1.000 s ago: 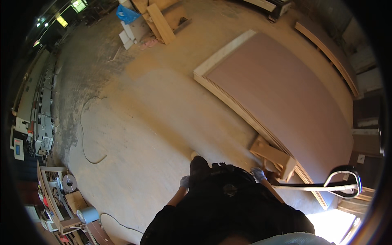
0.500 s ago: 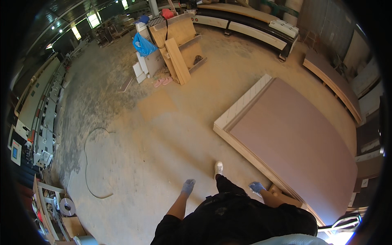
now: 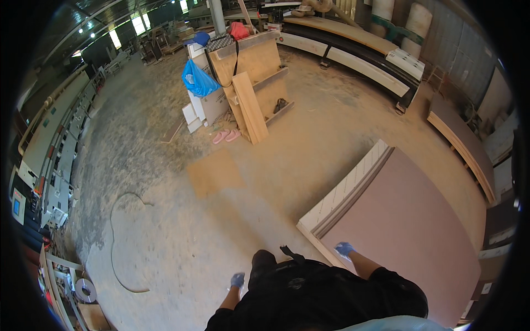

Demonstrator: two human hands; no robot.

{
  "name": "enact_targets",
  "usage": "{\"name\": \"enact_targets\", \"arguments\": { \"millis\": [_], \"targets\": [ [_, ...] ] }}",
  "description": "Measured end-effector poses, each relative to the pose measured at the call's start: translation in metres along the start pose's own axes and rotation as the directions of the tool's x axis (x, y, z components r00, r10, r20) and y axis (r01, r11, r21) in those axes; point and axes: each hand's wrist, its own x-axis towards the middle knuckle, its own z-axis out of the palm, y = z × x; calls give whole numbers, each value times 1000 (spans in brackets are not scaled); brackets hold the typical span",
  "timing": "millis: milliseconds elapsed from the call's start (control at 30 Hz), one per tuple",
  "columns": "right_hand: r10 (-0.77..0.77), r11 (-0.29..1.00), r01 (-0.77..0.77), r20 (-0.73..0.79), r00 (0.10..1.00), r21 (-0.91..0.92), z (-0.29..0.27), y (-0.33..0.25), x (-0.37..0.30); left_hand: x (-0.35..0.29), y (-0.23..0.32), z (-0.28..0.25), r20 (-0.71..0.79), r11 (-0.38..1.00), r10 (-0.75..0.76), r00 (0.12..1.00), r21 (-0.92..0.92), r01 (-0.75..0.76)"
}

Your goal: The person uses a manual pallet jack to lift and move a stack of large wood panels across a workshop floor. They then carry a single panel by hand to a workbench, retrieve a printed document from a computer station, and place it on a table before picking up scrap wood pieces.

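My left hand [image 3: 237,280], in a thin bluish glove, hangs out at my left side over the dusty floor. It holds nothing, and its fingers look loosely apart. On my right, my right hand [image 3: 344,249], gloved the same way, appears over the near left edge of a large stack of brown-faced boards [image 3: 411,231]. Nothing shows in this hand, and its fingers look loosely extended. Whether it touches the top board, I cannot tell. A pale, line-marked board edge [image 3: 345,187] sticks out along the stack's far left side.
A wooden rack [image 3: 256,66] with leaning planks, a blue bag [image 3: 199,80] and pink slippers [image 3: 226,136] stand ahead. A long machine [image 3: 353,60] lies at the back right, another machine [image 3: 52,143] along the left. A thin hose [image 3: 113,237] curves across the floor.
I have moved forward alongside the board stack, which now sits closer below me. My right hand has gone from beside the stack to over its edge; my left hand has swung back.
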Motion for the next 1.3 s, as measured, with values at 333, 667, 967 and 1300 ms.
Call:
{"name": "enact_targets", "arguments": {
  "millis": [333, 667, 967, 1300],
  "targets": [
    [-117, 980, 115, 4, 993, 162, -22, -211, 200, 183, 139, -18, 141, 784, -132, 981, 621, 16],
    [-83, 993, 88, -66, 994, 81, -60, -204, 282, 559, 541, 134, 662, -136, 259, 704, 746, -652],
    [364, 928, -369, 83, 928, 58, -234, -139, 395, 597, 672, 431, 558, 995, 49, 829, 47, -90],
    [440, 675, -171, -205, 874, 717, -496, -189, 595, 623, 721, 565, 624, 505, -249, 741, 736, -450]
  ]
}}
